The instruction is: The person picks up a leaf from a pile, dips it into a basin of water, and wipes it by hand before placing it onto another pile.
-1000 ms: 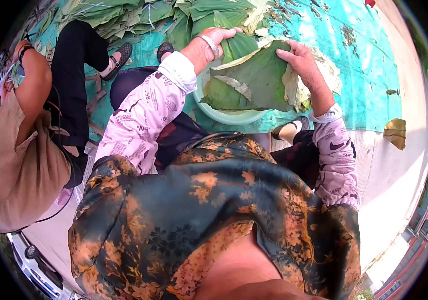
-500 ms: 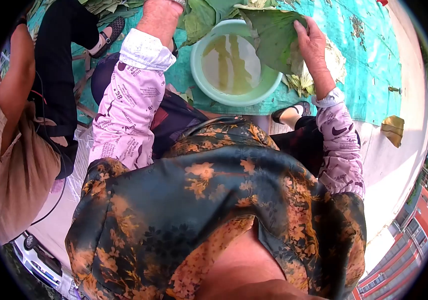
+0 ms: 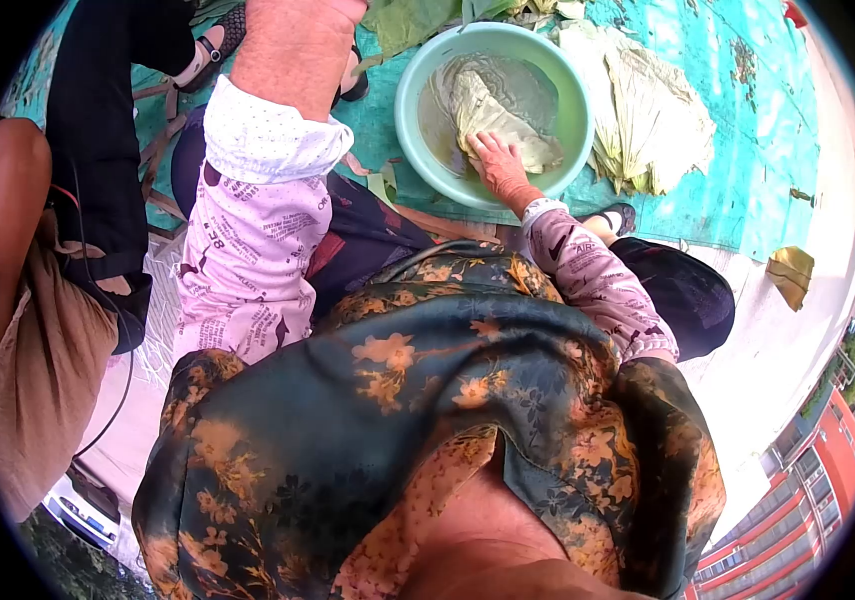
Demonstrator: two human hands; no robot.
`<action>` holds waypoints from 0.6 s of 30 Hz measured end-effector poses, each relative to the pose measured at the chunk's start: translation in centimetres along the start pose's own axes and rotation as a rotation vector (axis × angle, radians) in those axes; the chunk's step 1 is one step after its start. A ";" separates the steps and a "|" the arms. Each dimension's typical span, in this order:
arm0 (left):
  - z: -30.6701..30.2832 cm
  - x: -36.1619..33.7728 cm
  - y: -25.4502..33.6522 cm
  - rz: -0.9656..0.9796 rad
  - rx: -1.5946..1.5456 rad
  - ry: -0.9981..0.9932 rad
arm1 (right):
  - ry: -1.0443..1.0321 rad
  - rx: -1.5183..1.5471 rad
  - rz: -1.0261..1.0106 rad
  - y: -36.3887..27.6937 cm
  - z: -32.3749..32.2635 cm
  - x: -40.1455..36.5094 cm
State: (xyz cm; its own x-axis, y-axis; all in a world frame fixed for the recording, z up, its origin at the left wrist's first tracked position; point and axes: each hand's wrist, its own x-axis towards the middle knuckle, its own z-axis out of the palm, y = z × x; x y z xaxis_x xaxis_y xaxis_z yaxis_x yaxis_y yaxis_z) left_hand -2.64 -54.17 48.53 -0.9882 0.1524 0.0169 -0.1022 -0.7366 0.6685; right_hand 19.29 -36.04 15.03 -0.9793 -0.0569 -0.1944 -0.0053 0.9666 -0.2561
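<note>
A pale green basin [image 3: 410, 165] of water stands in front of me. In it lies a pale, wet leaf [image 3: 488, 105], partly under the water. My right hand [image 3: 496, 158] rests on the leaf's near edge, its fingers spread and flat. To the right of the basin, a pile of large pale leaves [image 3: 648, 110] lies on the turquoise sheet [image 3: 773, 150]. My left forearm [image 3: 293, 60] reaches past the top edge of the view, left of the basin; that hand and whatever it may hold are out of frame.
Green leaves [image 3: 408, 22] lie at the top, beside the basin. Another person's arm [image 3: 20, 210] and dark-trousered leg [image 3: 103, 130] are on the left, with a sandalled foot [image 3: 210, 55] near my left forearm. A brown leaf piece [image 3: 791, 275] lies at the right.
My right hand has moved down and left from above the basin's right side into it. The leaf it held now lies in the water, and my left hand has left the view.
</note>
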 end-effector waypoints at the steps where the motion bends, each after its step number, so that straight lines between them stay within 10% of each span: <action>1: 0.2 -0.3 0.0 -0.014 -0.005 -0.001 | -0.029 -0.027 -0.031 0.1 0.2 0.0; 18: 1.1 -3.1 0.4 -0.042 0.110 0.003 | -0.116 0.149 -0.033 1.2 1.4 1.3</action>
State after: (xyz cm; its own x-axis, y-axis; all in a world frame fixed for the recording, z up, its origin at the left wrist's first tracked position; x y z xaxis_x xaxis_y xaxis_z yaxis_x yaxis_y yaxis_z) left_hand 0.48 -54.17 49.55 -0.9836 0.1800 -0.0147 -0.1307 -0.6531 0.7459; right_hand 18.34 -35.26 13.11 -0.9492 -0.1246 -0.2891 0.0015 0.9166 -0.3999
